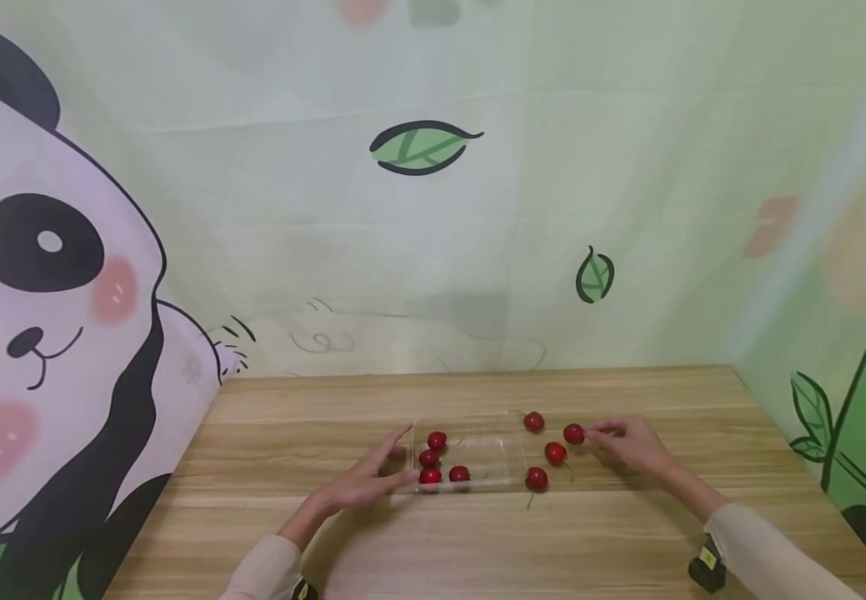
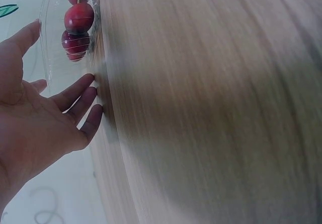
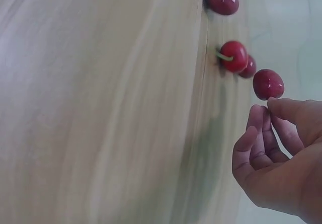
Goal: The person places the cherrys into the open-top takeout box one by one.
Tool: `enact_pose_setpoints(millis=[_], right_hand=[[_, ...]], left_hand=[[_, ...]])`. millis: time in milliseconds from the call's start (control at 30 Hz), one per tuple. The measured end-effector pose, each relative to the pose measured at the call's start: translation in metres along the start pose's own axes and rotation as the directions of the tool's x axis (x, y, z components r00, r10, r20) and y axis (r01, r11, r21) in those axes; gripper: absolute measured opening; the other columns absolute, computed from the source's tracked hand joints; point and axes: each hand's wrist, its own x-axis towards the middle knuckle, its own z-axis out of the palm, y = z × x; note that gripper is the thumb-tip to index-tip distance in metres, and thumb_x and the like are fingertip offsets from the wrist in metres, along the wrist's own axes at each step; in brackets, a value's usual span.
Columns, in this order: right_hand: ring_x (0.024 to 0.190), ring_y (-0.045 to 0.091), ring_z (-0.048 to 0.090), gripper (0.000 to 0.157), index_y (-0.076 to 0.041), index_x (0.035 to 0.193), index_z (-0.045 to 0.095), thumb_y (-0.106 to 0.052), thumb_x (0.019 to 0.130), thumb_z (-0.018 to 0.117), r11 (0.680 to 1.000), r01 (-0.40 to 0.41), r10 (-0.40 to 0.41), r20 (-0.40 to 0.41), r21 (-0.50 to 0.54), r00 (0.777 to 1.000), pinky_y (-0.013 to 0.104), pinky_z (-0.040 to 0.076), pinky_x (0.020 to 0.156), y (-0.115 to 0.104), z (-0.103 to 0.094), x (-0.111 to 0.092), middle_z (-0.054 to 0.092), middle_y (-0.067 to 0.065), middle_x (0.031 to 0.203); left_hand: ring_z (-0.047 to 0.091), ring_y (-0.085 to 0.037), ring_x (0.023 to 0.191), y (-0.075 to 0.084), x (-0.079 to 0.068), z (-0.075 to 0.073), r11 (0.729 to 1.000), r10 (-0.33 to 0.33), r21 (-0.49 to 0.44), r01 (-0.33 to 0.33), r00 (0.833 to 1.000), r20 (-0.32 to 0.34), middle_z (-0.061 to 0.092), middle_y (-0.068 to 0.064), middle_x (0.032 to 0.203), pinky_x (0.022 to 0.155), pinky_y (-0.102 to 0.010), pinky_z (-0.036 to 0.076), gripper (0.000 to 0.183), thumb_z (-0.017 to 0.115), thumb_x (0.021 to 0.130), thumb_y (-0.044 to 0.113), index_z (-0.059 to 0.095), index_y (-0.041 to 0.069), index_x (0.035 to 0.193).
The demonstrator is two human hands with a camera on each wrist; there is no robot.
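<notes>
My left hand [image 1: 365,483] is at the left end of a clear plastic tray [image 1: 491,460], thumb and fingers spread around that end. In the left wrist view its fingers are relaxed, with several red cherries [image 2: 79,18] seen in the tray. These cherries [image 1: 429,476] lie grouped toward the tray's left side. To the right of the tray, my right hand [image 1: 631,443] pinches a red cherry [image 1: 573,433] between thumb and fingertips, seemingly by its stem. The held cherry [image 3: 268,84] hangs above the table in the right wrist view.
Three loose cherries lie at the tray's right end: one at the back [image 1: 533,422], a middle cherry [image 1: 555,452] and a front cherry [image 1: 536,478] with its stem toward me. The wooden table [image 1: 598,542] meets a printed cloth backdrop [image 1: 312,208] behind.
</notes>
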Motion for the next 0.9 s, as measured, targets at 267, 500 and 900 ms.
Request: enact_pose_setpoints(millis=[267, 500, 900], right_hand=[[0.084, 0.028, 0.071, 0.024, 0.007, 0.108, 0.073, -0.013, 0.097, 0.069, 0.998, 0.056, -0.056, 0.047, 0.004, 0.997, 0.028, 0.059, 0.070, -0.029, 0.012, 0.000, 0.075, 0.023, 0.103], [0.086, 0.030, 0.073, 0.024, 0.005, 0.110, 0.073, -0.016, 0.098, 0.069, 0.996, 0.088, -0.090, 0.071, 0.028, 0.993, 0.031, 0.061, 0.071, -0.052, 0.023, 0.005, 0.076, 0.021, 0.103], [0.083, 0.027, 0.072, 0.021, 0.004, 0.109, 0.074, -0.014, 0.099, 0.068, 0.984, 0.167, -0.175, 0.159, 0.068, 0.972, 0.043, 0.063, 0.076, -0.092, 0.052, 0.023, 0.075, 0.026, 0.105]], left_hand=[[0.033, -0.047, 0.149, -0.001, 0.001, 0.000, 1.000, 0.008, -0.002, -0.008, 1.000, 0.001, 0.036, -0.029, 0.159, 0.118, -0.073, 0.025, 0.083, 0.061, 0.103, 0.035, 0.010, 0.015, 0.166], [0.032, -0.048, 0.149, -0.001, 0.002, 0.001, 1.000, 0.008, -0.001, -0.008, 1.000, 0.001, 0.036, -0.028, 0.159, 0.118, -0.074, 0.023, 0.083, 0.061, 0.103, 0.035, 0.010, 0.015, 0.165], [0.032, -0.049, 0.149, 0.000, -0.001, 0.001, 1.000, 0.009, 0.004, -0.009, 1.000, -0.011, 0.037, -0.028, 0.159, 0.117, -0.075, 0.023, 0.083, 0.060, 0.103, 0.036, 0.010, 0.017, 0.166]])
